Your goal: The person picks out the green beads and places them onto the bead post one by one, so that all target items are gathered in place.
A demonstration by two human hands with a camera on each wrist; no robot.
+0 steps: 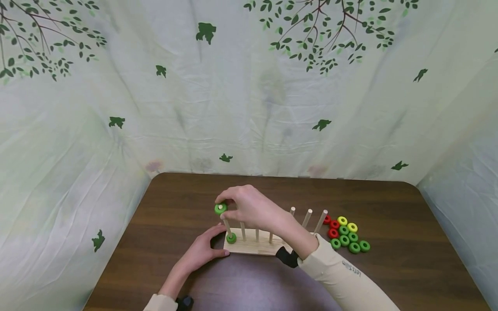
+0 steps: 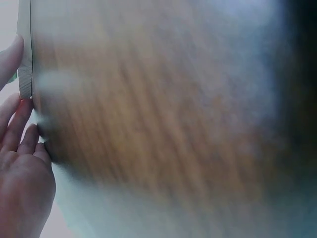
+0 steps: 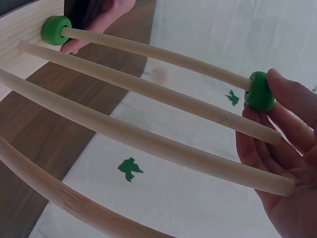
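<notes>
Chunky green ring [image 3: 260, 94] sits on tip of pale round wooden peg [image 3: 158, 55], right hand [image 1: 249, 208] on it

Ring is at the far-left peg's top, peg end showing in its hole; right hand's fingers are clamped on its rim, thumb one side, fingertips opp. Looks light & stiff, prob. painted wood or plastic; smooth finish may slip a bit, but hard to break; best hold = outer rim, hole kept clear, ring level so it doesn't bind on the peg.

Left hand [image 1: 202, 250] grips the left end of the flat pale wooden base [image 1: 253, 247], thumb at front corner, forefinger at rear; base seems light enough to tip or skid w/o that hold.

A second green ring [image 1: 231, 240] lies at the foot of the same peg; neighbouring pegs stand close by the right hand & could snag knuckles; can't tell if they touch it. Right forearm crosses the base, hiding part of the row. Loose green rings [image 1: 354, 252], yellow rings [image 1: 342, 224] & red rings [image 1: 333, 236] lie on the dark brown wood-grain desk [image 1: 186, 198] past the base's right end; leaf-print pale cloth [image 1: 249, 108] hangs behind.
</notes>
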